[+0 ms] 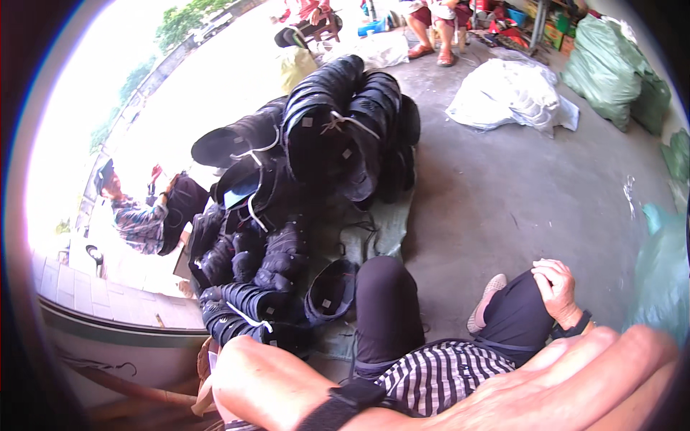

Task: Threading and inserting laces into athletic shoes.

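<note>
My left hand (pixel 546 381) is large and smeared close in front of me at the lower right, below a black wrist band; its fingertips are hard to make out. My right hand (pixel 555 284), with a dark band on its wrist, rests on my right knee, fingers laid over the dark trousers and nothing in them. Ahead, left of centre, rise bundles of nested black curved pieces (pixel 316 140) that look like shoe uppers, some tied with white cord. Beside my left knee (pixel 388 287) lies one loose black piece (pixel 330 291) bearing a small white label.
A pale green sheet (pixel 392 233) lies under the pile. White sacks (pixel 503 93) and green sacks (pixel 604 72) stand at the far right, with a green bag (pixel 661 273) nearer. One person (pixel 144 215) sits at the left; others sit at the back. A low wall edge (pixel 122 323) borders the left.
</note>
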{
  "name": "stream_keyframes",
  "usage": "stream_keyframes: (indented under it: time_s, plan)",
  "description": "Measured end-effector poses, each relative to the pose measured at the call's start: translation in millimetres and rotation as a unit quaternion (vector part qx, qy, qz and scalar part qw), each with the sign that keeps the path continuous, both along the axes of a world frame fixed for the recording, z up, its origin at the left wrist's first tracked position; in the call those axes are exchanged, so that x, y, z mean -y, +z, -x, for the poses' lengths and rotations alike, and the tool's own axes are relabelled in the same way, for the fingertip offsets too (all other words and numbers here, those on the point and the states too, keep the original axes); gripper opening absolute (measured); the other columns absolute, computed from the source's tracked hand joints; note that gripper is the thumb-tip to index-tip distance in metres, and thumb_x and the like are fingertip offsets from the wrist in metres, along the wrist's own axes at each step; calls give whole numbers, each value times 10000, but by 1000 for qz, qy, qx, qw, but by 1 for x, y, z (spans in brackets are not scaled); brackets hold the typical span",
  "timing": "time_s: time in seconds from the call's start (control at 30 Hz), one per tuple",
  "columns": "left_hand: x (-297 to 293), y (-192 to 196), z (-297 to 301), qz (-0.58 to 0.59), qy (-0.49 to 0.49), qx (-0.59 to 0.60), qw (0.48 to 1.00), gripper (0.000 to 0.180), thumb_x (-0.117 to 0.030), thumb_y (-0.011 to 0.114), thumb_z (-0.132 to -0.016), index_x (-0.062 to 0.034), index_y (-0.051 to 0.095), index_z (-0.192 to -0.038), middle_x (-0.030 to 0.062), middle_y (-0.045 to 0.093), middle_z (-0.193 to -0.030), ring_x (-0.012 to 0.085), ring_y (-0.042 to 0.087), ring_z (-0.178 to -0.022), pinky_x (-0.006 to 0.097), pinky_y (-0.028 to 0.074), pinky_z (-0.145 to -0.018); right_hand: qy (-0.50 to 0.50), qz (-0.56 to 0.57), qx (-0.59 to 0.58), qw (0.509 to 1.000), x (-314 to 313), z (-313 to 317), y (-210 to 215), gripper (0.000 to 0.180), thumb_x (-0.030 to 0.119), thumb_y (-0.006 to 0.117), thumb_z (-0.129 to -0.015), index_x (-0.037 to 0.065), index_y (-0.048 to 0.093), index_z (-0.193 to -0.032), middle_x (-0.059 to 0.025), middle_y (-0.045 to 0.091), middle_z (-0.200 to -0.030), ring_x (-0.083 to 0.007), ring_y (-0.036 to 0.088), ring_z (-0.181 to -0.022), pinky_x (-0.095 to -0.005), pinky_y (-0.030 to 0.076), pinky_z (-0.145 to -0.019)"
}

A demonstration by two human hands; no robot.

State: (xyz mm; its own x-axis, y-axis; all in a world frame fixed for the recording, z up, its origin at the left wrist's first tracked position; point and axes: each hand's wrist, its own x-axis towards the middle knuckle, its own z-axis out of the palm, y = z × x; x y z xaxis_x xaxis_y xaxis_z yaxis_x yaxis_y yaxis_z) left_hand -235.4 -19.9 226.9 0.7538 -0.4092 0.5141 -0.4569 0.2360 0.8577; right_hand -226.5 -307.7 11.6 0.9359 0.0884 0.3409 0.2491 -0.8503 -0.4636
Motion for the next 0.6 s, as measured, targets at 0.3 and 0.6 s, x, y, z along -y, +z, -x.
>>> stream_keyframes:
  time_s: [0.3, 0.6]
  plan:
    - [-40, -50, -34, 136, -125, -387, 904, 607, -192, 498, -900, 8, 313, -1442, 153, 310, -1507, 266, 330, -1375, 426, 283, -1102, 12, -21, 10, 1000, -3, -5, 1, 63, 100, 650, -778, 57, 685, -807, -93, 690, -921, -282, 634, -928, -391, 472, -831]
    - [-79, -132, -25, 349, -63, -409, 841, 468, -229, 409, -972, 36, 422, -1358, 203, 425, -1418, 297, 462, -1281, 443, 371, -1072, 3, -6, 5, 1000, -1, -3, 3, 59, 106, 656, -775, 62, 691, -794, -79, 695, -916, -273, 637, -920, -388, 475, -828]
